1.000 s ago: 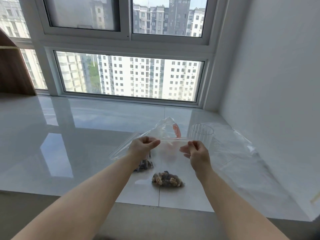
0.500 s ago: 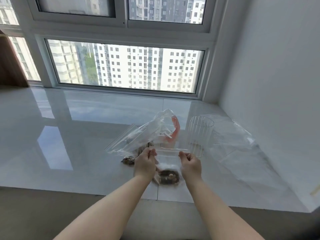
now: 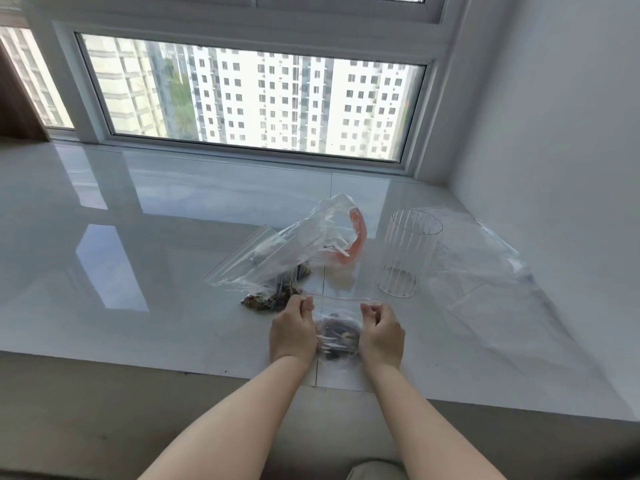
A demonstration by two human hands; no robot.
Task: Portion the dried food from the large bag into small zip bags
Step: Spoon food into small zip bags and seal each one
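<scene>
A small clear zip bag [image 3: 338, 308] with dark dried food [image 3: 337, 334] in its bottom lies on the glossy white sill near the front edge. My left hand [image 3: 293, 330] pinches its top left corner and my right hand [image 3: 381, 330] pinches the top right corner, with the zip strip stretched between them. Just behind, the large clear bag [image 3: 277, 258] lies slumped on its side, with dried food [image 3: 273, 296] showing at its lower end and an orange-red strip [image 3: 356, 244] near its top.
A ribbed clear glass cup [image 3: 405, 252] stands upright to the right of the large bag. More flat clear plastic bags [image 3: 491, 268] lie to the right, toward the white wall. The sill's front edge [image 3: 207, 370] runs just below my hands; the window is behind.
My hands came down and toward me with the small bag, from held up in the air to resting on the sill. They also moved closer together. The view tilted downward.
</scene>
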